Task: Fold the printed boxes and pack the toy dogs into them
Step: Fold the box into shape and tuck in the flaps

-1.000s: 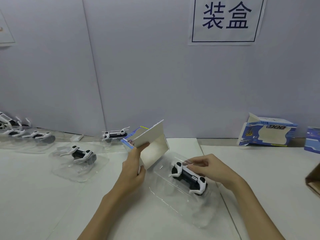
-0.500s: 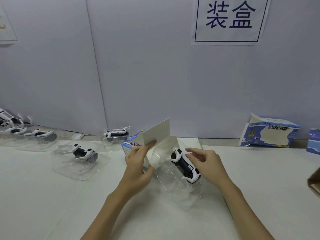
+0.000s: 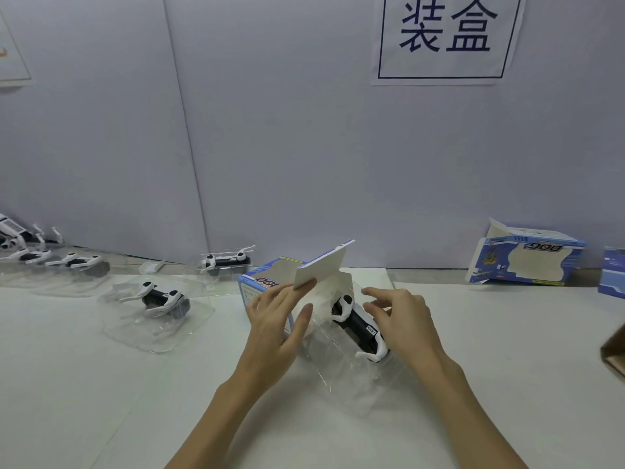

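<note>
Head view: your left hand (image 3: 275, 319) pinches the box (image 3: 270, 282) flap open, your right hand (image 3: 399, 319) grips the dog (image 3: 358, 321) half inside; left of the box, more dogs (image 3: 162, 297) wait unpacked

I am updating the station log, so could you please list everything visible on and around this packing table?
Printed box being filled: one, blue and white, centre, flap raised.
Toy dog in clear tray: one, black and white, partly inside that box.
Waiting toy dogs in clear trays: at least four, black and white, on the left, nearest at, another by the wall; the far-left count is unclear.
Folded printed box: one, blue and white, right by the wall.
Another blue box: one, cut off at the right edge.
Brown carton corner: one, right edge.
Wall sign: one, white, dark characters.
Table: white.
Left hand: holds the flap.
Right hand: grips the tray.
</note>
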`<act>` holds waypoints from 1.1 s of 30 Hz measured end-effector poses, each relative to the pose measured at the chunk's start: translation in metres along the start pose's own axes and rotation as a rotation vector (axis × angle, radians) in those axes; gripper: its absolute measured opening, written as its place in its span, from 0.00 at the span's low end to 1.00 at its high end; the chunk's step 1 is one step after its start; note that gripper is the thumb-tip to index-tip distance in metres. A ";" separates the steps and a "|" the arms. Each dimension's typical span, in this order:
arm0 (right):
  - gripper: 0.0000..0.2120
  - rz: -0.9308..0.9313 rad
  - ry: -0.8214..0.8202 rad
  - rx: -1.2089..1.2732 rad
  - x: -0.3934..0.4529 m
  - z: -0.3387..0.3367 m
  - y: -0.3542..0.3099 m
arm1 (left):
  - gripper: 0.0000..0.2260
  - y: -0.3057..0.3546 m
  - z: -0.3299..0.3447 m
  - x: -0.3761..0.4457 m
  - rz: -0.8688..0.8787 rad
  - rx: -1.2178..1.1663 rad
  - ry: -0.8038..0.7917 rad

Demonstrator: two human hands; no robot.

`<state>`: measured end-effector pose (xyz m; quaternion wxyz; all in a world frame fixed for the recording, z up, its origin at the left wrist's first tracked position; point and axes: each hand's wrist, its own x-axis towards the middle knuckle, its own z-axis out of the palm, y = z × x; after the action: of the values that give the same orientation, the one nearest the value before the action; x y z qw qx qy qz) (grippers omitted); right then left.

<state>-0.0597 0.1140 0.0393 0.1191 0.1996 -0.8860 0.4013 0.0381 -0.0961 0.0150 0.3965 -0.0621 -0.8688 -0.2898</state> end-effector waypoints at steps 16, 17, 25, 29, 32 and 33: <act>0.19 0.198 0.323 0.523 0.003 0.008 -0.005 | 0.38 0.030 0.018 -0.016 0.058 -0.088 -0.330; 0.19 0.261 0.360 0.672 0.005 0.007 -0.003 | 0.36 0.031 0.019 -0.016 0.053 -0.081 -0.300; 0.14 0.528 0.075 0.790 0.006 0.015 0.006 | 0.17 0.024 0.030 -0.013 0.182 -0.003 -0.093; 0.20 0.429 0.001 0.800 0.002 0.020 -0.004 | 0.19 0.014 0.024 -0.007 0.180 -0.019 0.040; 0.19 0.292 -0.041 0.758 -0.001 0.022 -0.012 | 0.23 0.012 0.017 -0.003 0.121 -0.065 0.153; 0.17 0.231 -0.066 0.744 -0.003 0.023 -0.014 | 0.23 0.011 0.015 -0.001 0.087 -0.080 0.183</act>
<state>-0.0523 0.0887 0.0326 -0.0359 0.1411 -0.6997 0.6994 0.0328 -0.0789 0.0111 0.4836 -0.0889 -0.8132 -0.3114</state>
